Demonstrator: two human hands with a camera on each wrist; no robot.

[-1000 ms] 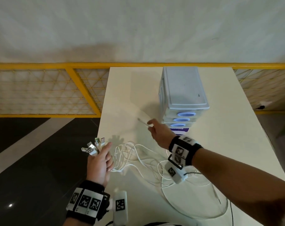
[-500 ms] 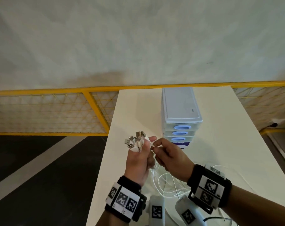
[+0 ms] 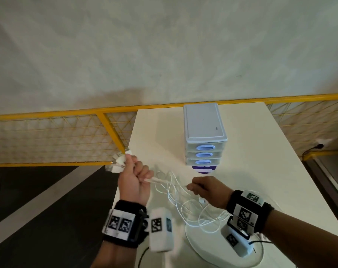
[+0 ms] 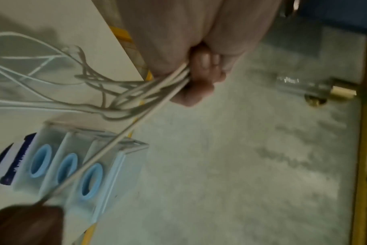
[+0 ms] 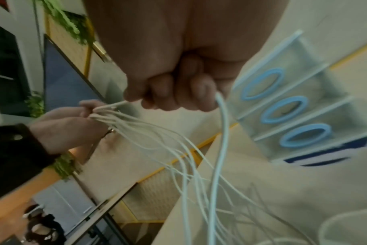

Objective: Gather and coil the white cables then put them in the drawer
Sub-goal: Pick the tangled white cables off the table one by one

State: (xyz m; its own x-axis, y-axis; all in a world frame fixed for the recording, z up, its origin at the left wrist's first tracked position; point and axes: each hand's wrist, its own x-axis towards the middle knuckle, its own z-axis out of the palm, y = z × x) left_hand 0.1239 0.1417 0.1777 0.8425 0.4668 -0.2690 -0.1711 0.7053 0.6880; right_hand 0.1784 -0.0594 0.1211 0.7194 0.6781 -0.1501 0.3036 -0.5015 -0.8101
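Several white cables (image 3: 175, 192) trail in loose loops over the white table (image 3: 260, 151). My left hand (image 3: 134, 176) is fisted round their plug ends (image 3: 118, 161), which stick out above the fist at the table's left edge; the bundle (image 4: 157, 87) leaves the fist toward the table. My right hand (image 3: 204, 190) grips one cable (image 5: 220, 132) a short way right of the left hand, fingers curled round it. A small white drawer unit (image 3: 203, 132) with three blue oval handles stands beyond the hands, all drawers closed.
A purple and white round label (image 3: 203, 169) lies at the drawer unit's foot. A yellow mesh railing (image 3: 67, 140) runs behind and left of the table, with dark floor (image 3: 38, 200) below. A black cord (image 3: 260, 242) runs from my right wrist camera.
My right hand brought a cable end to the left hand, then slid back right along a cable. The left hand with the plugs moved left and closed round the bundle.
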